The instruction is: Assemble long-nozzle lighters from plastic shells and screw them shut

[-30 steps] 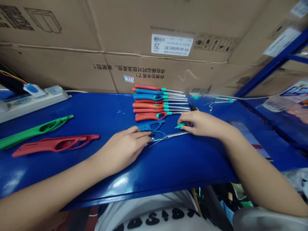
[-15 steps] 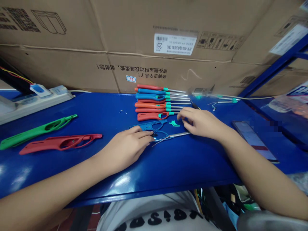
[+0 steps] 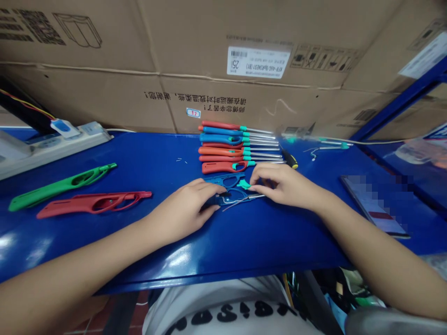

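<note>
My left hand (image 3: 195,204) is closed on the handle end of a blue lighter shell half (image 3: 238,194) with wires and a metal tube in it. Between the thumb and fingers of my right hand (image 3: 284,186) is a small turquoise trigger piece (image 3: 245,184), just above the shell's loop. Another blue shell half (image 3: 228,179) lies flat right behind, partly covered by my left fingers. Behind my hands lies a row of several long-nosed lighters with red, blue and orange handles, the nearest being a red lighter (image 3: 218,167).
A green lighter shell (image 3: 59,188) and a red lighter shell (image 3: 87,204) lie at left, near a power strip (image 3: 73,143). A screwdriver (image 3: 290,160) is beyond my right hand. At right lie a phone (image 3: 373,204) and a loose tube assembly (image 3: 331,145). Cardboard (image 3: 195,56) stands behind the table.
My right hand has moved left and picked up the turquoise trigger piece from the table. My left hand has tightened around the blue shell half. The view has shifted slightly.
</note>
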`<state>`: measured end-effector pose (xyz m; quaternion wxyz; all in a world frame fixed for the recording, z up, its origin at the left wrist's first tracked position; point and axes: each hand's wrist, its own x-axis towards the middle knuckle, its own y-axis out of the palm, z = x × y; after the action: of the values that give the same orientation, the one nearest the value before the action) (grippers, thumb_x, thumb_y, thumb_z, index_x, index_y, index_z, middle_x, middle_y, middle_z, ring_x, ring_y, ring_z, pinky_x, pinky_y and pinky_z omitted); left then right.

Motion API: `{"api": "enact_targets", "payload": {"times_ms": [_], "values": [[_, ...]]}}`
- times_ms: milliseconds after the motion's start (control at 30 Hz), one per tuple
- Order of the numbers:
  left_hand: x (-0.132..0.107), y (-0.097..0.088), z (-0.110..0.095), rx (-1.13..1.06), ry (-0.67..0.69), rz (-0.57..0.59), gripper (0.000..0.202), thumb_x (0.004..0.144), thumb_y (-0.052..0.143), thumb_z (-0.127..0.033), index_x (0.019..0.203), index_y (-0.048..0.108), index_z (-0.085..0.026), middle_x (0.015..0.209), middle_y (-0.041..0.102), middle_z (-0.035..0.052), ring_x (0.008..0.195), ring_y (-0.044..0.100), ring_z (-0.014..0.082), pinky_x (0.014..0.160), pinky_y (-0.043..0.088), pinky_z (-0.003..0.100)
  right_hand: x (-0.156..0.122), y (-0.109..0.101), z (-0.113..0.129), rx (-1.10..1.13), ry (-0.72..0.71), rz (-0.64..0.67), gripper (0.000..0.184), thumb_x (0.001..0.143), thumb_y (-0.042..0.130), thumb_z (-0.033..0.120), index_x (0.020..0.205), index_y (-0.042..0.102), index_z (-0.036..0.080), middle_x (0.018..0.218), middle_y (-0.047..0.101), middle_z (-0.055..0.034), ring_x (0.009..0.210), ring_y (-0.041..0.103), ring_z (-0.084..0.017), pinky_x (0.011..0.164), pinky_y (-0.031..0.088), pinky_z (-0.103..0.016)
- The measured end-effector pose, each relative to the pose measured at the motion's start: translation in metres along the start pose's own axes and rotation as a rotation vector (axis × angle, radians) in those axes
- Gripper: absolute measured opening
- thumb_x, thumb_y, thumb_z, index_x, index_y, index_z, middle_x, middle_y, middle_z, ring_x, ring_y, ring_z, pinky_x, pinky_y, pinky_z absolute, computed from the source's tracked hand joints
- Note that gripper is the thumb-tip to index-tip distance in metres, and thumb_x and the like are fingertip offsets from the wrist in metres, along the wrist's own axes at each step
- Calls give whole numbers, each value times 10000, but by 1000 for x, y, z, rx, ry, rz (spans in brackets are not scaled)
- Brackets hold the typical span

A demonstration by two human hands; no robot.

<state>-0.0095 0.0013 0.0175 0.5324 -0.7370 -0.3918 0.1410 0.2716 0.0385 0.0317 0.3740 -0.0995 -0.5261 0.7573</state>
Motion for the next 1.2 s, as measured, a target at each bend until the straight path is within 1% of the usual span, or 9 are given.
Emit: {"api": "enact_targets", "payload": {"times_ms": [100,200,267,467,633,767,900,1033,1200], "values": [[1,2,1,-54,-8,2,322,899,673,-151,1221,664,-158,1193,719,93,1149,649,245,1032,529,412,1,6,12,-17,-27,59,117,993,561,268,968,654,202,991,684,-61,886,638,-185,760,460,-289],[1,3,1,-95,-22,13,289,909,675,-177,1197,680,-163,1214,700,102,1188,634,255,1053,516,428,1,10,19,-137,-15,133,140,1009,524,247,983,655,206,1024,690,-56,869,649,-181,700,433,-279],[1,3,1,-120,-28,23,273,918,671,-195,1189,689,-167,1211,692,104,1198,630,258,1057,513,431,1,11,20,-192,-26,146,152,1015,514,251,982,654,202,1023,689,-56,850,648,-179,672,414,-275],[1,2,0,-169,-46,38,273,910,688,-190,1180,699,-155,1171,686,96,1148,646,243,1036,520,408,1,18,16,-188,-119,154,185,1034,476,262,1013,645,192,1032,673,-67,831,626,-172,685,409,-276],[2,0,0,-196,-72,61,269,898,700,-194,1165,707,-161,1135,686,80,1086,663,231,986,537,386,2,25,17,-144,-100,151,165,1031,494,259,1011,638,183,1031,664,-61,851,628,-163,676,389,-261],[2,0,-1,-215,-81,66,275,885,711,-182,1159,709,-166,1117,680,71,1071,662,225,973,535,376,2,26,20,-249,-174,154,209,1044,454,266,986,627,164,973,658,-62,744,572,-149,613,331,-264],[3,-1,-2,-233,-95,74,274,869,728,-168,1142,712,-165,1100,676,63,1045,664,212,952,535,360,1,26,23,-368,-249,112,248,1051,417,251,938,616,153,916,642,-57,661,496,-143,566,271,-284],[3,0,-2,-252,-105,67,272,854,744,-162,1123,711,-166,1091,676,58,1039,662,211,944,534,359,0,29,23,-380,-281,86,245,1051,419,244,939,612,145,910,633,-53,643,471,-138,551,254,-287],[4,0,-2,-268,-126,77,261,854,743,-165,1113,711,-165,1090,673,60,1035,660,215,954,532,379,1,31,23,-363,-277,101,244,1047,407,209,923,605,138,902,627,-58,628,449,-133,562,270,-279]]}}
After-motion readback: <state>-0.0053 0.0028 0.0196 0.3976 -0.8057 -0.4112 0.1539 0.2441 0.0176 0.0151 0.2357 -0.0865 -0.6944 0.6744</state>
